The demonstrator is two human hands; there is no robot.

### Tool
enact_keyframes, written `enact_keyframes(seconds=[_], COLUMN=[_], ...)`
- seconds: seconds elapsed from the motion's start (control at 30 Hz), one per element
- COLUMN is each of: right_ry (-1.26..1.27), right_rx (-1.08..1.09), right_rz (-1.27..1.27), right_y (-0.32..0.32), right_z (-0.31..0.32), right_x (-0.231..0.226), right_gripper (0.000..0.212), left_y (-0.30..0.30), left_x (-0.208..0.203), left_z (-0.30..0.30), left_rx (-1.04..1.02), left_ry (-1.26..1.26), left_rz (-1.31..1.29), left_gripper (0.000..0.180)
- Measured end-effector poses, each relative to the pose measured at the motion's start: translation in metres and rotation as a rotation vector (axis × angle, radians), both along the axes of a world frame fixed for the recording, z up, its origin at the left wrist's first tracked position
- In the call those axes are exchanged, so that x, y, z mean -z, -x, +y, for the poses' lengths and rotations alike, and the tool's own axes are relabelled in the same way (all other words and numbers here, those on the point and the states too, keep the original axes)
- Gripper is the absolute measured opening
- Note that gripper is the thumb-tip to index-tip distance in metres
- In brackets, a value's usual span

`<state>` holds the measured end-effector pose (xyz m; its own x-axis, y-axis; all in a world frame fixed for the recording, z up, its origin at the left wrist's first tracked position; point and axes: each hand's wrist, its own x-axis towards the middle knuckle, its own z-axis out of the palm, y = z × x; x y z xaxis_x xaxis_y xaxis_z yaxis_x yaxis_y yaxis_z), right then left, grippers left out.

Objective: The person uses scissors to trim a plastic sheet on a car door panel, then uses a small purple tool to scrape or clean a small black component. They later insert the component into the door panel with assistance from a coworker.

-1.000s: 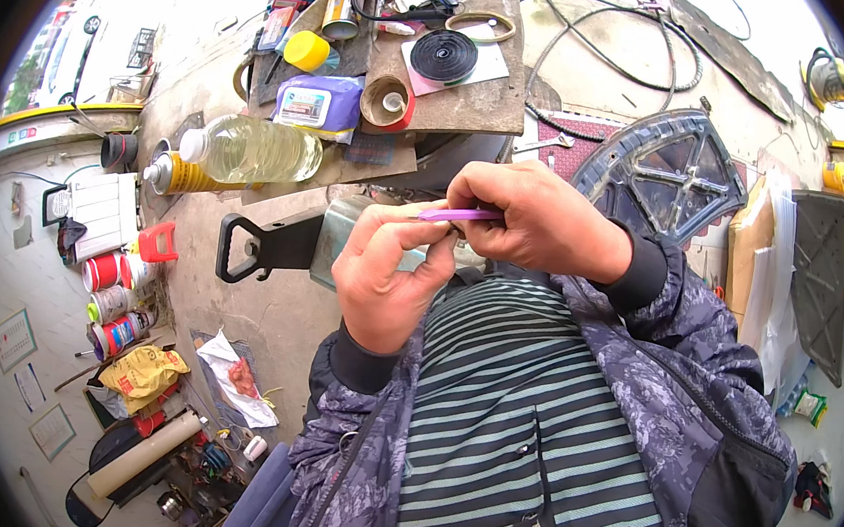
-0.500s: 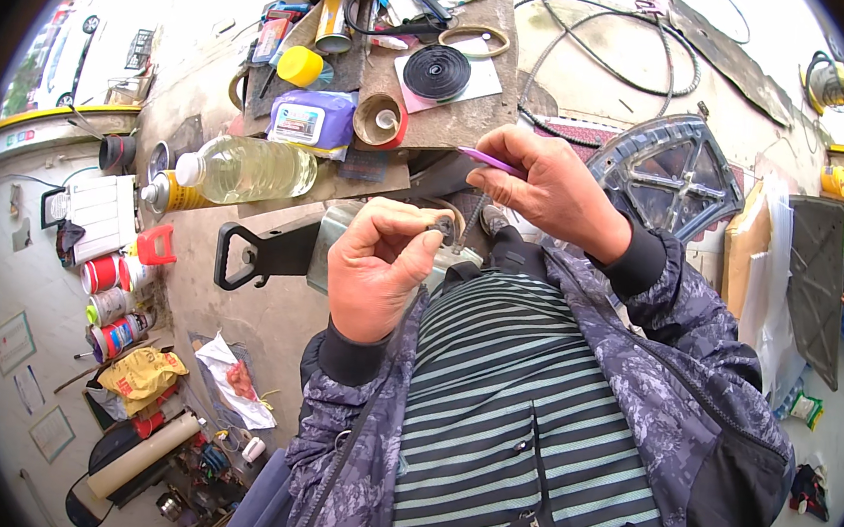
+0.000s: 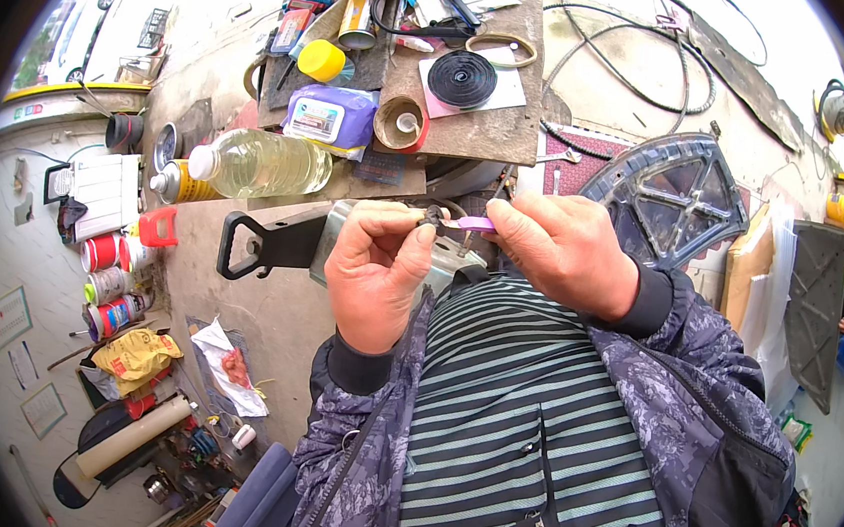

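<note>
Between thumb and fingers, my left hand (image 3: 382, 265) pinches a small dark piece (image 3: 432, 216), probably rubber, whose kind I cannot make out. My right hand (image 3: 566, 251) is closed round a slim purple tool (image 3: 474, 224); its pale tip meets or nearly touches the dark piece. Below the hands lies a grey metal body (image 3: 336, 241) with a black D-shaped handle (image 3: 248, 246) pointing left. My hands hide much of that body. A light curved strip shows just behind the left fingers.
Ahead, a worn board (image 3: 500, 120) bears a black coiled strip (image 3: 461, 78), a purple wipes pack (image 3: 330, 121) and a cardboard tube (image 3: 400, 123). A bottle of clear liquid (image 3: 262, 164) lies left beside a yellow spray can (image 3: 180, 183). A black ribbed frame (image 3: 670, 200) stands right.
My right hand has come down and turned, bringing the purple tool from above to the dark piece. My left hand keeps its pinch in about the same place.
</note>
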<state>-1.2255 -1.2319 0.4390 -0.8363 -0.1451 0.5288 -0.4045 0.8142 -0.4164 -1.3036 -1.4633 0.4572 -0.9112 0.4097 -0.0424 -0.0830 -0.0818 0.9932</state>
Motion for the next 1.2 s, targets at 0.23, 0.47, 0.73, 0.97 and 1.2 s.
enact_keyframes(seconds=[0.23,0.47,0.73,0.97,1.2], right_ry=[-0.016,0.118,-0.223,-0.306,-0.192], right_rx=[0.001,0.067,0.179,0.166,0.145], right_rz=[-0.124,-0.205,-0.11,-0.124,-0.189], right_y=[-0.003,-0.002,-0.001,-0.002,-0.003], right_z=[-0.001,-0.023,-0.024,-0.019,-0.018], right_x=[-0.01,-0.009,-0.01,-0.015,-0.017], right_gripper=[0.029,0.025,0.032,0.032,0.025], left_y=[0.003,0.003,0.005,0.011,0.012], left_x=[0.002,0.006,0.007,0.003,0.0], left_z=[0.002,0.017,0.013,0.011,0.01], left_rx=[-0.016,-0.139,-0.075,-0.008,0.036], left_ry=[0.243,0.35,0.421,0.467,0.505], left_rz=[0.409,0.805,0.67,0.679,0.776], left_gripper=[0.024,0.029,0.026,0.03,0.028])
